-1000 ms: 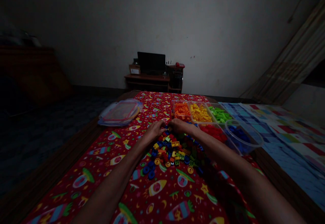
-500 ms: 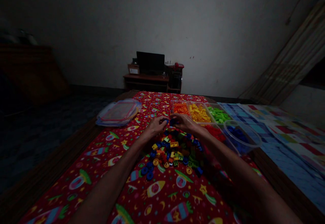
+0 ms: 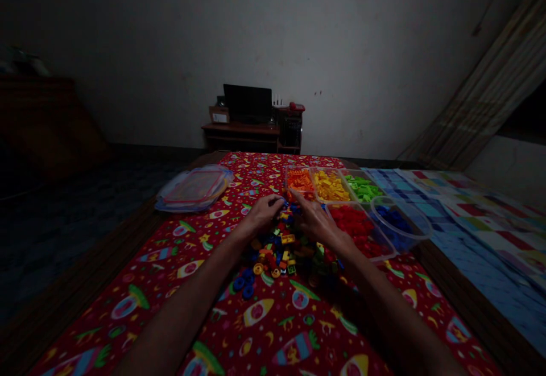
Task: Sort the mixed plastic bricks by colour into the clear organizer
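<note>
The left hand [image 3: 265,212] and right hand [image 3: 314,221] rest with curled fingers on the far edge of the brick pile [image 3: 281,250]; whether either grips a brick, I cannot tell. Just right stand sorted trays [image 3: 330,185].

The bricks [image 3: 281,248] in the heap look like hard, smooth plastic with a slight gloss. The tubs [image 3: 401,225] are clear, shiny plastic, as are the stacked lids [image 3: 194,188]. The surface wears a matt printed cloth [image 3: 273,330], its bare edge dull wood [image 3: 85,285].
</note>
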{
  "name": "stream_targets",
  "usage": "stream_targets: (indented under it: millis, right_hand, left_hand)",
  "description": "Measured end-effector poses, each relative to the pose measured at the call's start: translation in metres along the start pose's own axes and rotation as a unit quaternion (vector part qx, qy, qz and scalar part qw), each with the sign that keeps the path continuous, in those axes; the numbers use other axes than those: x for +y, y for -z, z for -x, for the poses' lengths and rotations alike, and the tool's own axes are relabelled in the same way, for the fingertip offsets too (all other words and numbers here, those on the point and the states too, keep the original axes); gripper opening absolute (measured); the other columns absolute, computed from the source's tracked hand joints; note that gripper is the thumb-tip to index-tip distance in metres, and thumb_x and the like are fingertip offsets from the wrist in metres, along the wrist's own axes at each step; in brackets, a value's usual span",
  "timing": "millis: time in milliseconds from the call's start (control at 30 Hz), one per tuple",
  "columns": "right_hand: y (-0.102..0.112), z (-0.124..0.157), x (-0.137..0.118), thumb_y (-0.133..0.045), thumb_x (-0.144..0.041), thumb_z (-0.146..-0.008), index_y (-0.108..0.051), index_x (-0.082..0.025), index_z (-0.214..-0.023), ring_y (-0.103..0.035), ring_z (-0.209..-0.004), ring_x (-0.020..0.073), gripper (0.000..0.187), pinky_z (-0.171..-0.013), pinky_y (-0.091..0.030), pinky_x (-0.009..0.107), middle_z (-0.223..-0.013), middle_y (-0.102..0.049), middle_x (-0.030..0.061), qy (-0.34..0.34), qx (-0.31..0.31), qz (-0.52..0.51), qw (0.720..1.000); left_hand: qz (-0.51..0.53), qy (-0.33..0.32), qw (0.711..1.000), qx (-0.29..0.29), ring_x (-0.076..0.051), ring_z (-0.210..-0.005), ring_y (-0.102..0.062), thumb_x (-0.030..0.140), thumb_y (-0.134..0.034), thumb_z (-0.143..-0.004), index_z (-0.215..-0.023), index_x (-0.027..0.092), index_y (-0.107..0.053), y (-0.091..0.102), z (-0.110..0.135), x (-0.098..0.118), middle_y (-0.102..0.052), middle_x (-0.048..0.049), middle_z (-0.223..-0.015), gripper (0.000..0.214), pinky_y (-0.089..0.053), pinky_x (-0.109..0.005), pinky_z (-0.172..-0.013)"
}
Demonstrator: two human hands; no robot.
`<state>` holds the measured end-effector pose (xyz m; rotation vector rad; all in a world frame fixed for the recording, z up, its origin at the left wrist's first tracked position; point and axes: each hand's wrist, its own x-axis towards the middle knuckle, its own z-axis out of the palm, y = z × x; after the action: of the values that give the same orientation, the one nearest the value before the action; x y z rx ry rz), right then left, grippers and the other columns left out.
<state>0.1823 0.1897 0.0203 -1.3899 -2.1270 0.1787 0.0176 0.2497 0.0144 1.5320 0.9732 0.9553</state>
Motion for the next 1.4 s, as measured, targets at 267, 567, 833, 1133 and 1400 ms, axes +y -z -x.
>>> stream_targets:
  millis: [267,567,833,1133,1400]
  right_hand:
    - [-0.009,-0.015,0.004,-0.053,-0.011,-0.078,-0.068,-0.014,-0.108,-0.066,-0.091,0.0191,0.034,-0.080,-0.050,0.027,-0.101,-0.071,0.0081,-0.176,-0.018,-0.166,0.970]
    - [-0.016,-0.008,0.000,-0.065,-0.018,-0.075,-0.067,-0.017,-0.108,-0.064,-0.097,0.0209,0.033,-0.087,-0.047,0.031,-0.104,-0.070,0.0077,-0.106,0.008,-0.107,0.989]
    - [-0.015,0.005,-0.011,-0.062,-0.024,-0.081,-0.062,-0.016,-0.111,-0.059,-0.102,0.0209,0.031,-0.085,-0.043,0.030,-0.109,-0.065,0.0101,-0.053,-0.039,-0.047,0.997]
    - [-0.017,0.012,-0.024,-0.055,-0.009,-0.080,-0.060,-0.010,-0.101,-0.058,-0.091,0.0208,0.021,-0.080,-0.042,0.030,-0.096,-0.064,0.0126,0.023,-0.085,-0.012,0.996]
    - [-0.001,0.005,-0.008,-0.053,-0.019,-0.082,-0.061,-0.014,-0.099,-0.056,-0.075,0.0148,0.020,-0.069,-0.040,0.024,-0.084,-0.063,0.0042,-0.036,0.009,-0.061,0.997]
  left_hand:
    - [0.285,0.109,0.952,0.036,-0.017,-0.088,-0.064,0.025,-0.036,-0.089,-0.080,0.015,-0.057,-0.006,0.001,0.003,-0.066,-0.0098,-0.084,0.025,-0.053,-0.031,-0.085]
    - [0.207,0.108,0.970,-0.069,-0.025,-0.102,-0.063,0.058,-0.035,-0.089,-0.131,0.016,-0.043,-0.011,0.010,0.011,-0.064,-0.0165,-0.112,0.060,-0.050,-0.038,-0.087]
    - [-0.227,-0.083,0.970,-0.025,-0.026,-0.101,-0.063,0.031,-0.055,-0.075,-0.104,0.014,-0.067,0.040,-0.013,-0.008,-0.069,-0.0113,-0.108,0.036,-0.049,-0.036,-0.088]
    - [-0.408,-0.097,0.906,-0.066,-0.027,-0.089,-0.066,0.017,-0.062,-0.068,-0.093,0.019,-0.072,0.019,-0.003,-0.030,-0.072,-0.0089,-0.092,0.027,-0.049,-0.032,-0.080]
    - [-0.317,-0.079,0.944,-0.037,-0.022,-0.078,-0.065,0.028,-0.058,-0.072,-0.114,0.014,-0.062,0.025,-0.004,-0.009,-0.070,-0.0069,-0.086,0.045,-0.050,-0.029,-0.069]
